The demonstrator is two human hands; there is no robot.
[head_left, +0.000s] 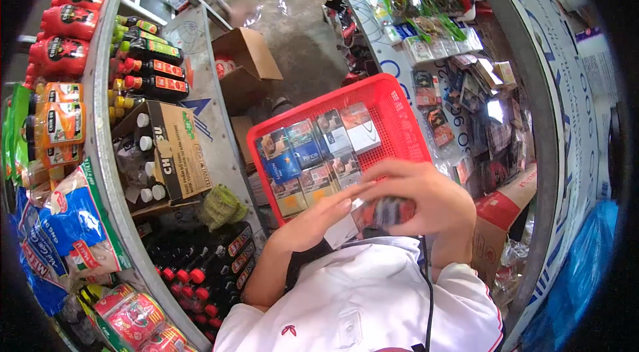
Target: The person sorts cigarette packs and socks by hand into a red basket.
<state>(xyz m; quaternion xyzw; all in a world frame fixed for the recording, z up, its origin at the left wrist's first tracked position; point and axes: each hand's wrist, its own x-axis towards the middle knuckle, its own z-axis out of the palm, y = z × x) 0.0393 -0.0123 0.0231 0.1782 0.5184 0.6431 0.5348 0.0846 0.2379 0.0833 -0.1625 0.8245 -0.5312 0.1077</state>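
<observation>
A red plastic basket sits in front of me, with rows of cigarette packs inside, some blue, some white and gold. My right hand curls over a dark, reddish cigarette pack close to my shirt; both are smeared by motion. My left hand reaches over the basket's near side, fingers stretched out toward the right hand's fingertips. Beneath the left fingers shows a whitish pack, partly covered.
Left of me, a metal rack holds sauce bottles and a cardboard carton. Dark bottles with red caps stand low at the left. More cigarette packs lie scattered on the right-hand shelf. An open cardboard box stands beyond the basket.
</observation>
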